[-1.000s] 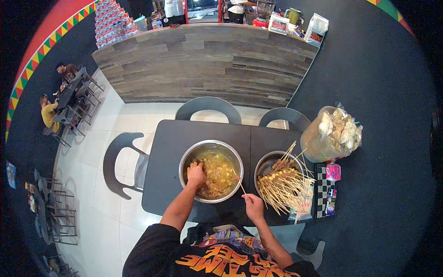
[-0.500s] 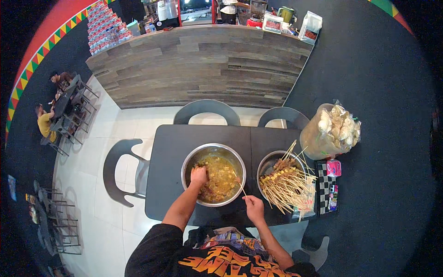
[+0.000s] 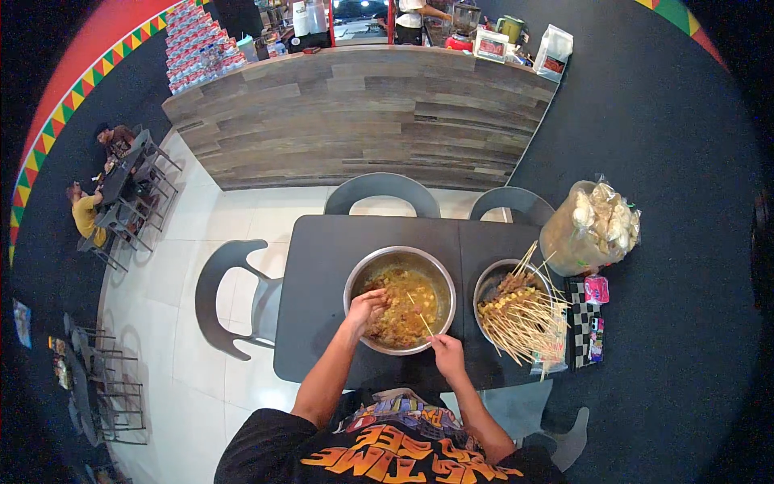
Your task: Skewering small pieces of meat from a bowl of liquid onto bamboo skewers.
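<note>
A steel bowl point(image 3: 352, 278) of meat pieces in yellow, wet marinade point(image 3: 403, 284) stands on the dark table in front of me. My left hand point(image 3: 367, 309) is over the bowl's left part, its fingers curled together; whatever they hold is hidden. At the bowl's lower right rim, my right hand point(image 3: 447, 355) is closed on the lower end of a thin wooden skewer point(image 3: 424, 321). The skewer slants up and left over the marinade. To the right, a smaller steel bowl point(image 3: 481, 284) holds many loaded meat skewers point(image 3: 516, 319), their bare ends fanned toward me.
Beyond the smaller bowl stand a large tub point(image 3: 564, 234) of bagged crackers and a checkered box point(image 3: 577, 335) with small packets. Grey chairs point(image 3: 218, 298) surround the table point(image 3: 314, 250). A wood-clad counter point(image 3: 355, 121) lies ahead; two people sit at a table far left.
My left hand has lifted out of the marinade and moved toward the bowl's left rim. The skewer in my right hand now reaches farther over the bowl. The whole view has shifted slightly.
</note>
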Motion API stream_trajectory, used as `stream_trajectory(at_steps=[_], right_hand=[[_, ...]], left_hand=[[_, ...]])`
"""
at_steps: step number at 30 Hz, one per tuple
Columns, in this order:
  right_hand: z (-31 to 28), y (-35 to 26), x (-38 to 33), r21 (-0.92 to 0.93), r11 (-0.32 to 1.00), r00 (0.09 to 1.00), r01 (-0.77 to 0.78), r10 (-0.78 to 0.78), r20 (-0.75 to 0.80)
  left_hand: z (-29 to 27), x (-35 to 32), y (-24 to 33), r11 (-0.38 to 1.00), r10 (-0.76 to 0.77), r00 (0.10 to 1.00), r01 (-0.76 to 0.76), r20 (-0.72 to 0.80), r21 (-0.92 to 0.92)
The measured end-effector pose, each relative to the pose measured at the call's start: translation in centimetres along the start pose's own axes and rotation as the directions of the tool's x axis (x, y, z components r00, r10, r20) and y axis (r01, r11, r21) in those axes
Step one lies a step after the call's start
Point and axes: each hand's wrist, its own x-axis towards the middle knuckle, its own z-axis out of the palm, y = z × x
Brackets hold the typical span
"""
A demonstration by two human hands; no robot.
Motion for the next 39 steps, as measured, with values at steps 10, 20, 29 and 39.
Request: stream_trajectory(at_steps=[10, 20, 29, 39], right_hand=[[1.5, -2.7, -2.0, 0.071, 0.995, 0.993, -0.071, 0.064, 0.094], [-0.1, -3.4, -2.0, -0.024, 0.997, 0.994, 0.079, -0.077, 0.074], [-4.6, -4.8, -1.3, 0.466, 0.786, 0.895, -0.405, 0.236, 0.380], [-7.2, -4.7, -0.8, 0.548, 0.754, 0.885, -0.363, 0.095, 0.456]], left_hand=[[0.5, -2.0, 1.0, 1.000, -0.020, 0.999, 0.019, 0.041, 0.008], [2.4, -3.3, 1.1, 0.996, -0.084, 0.983, 0.079, 0.164, 0.037], [6.7, -5.1, 2.0, 0.992, -0.028, 0.987, 0.047, 0.160, -0.116], [8.6, -4.2, 0.3, 0.966, 0.012, 0.978, 0.042, 0.208, -0.255]])
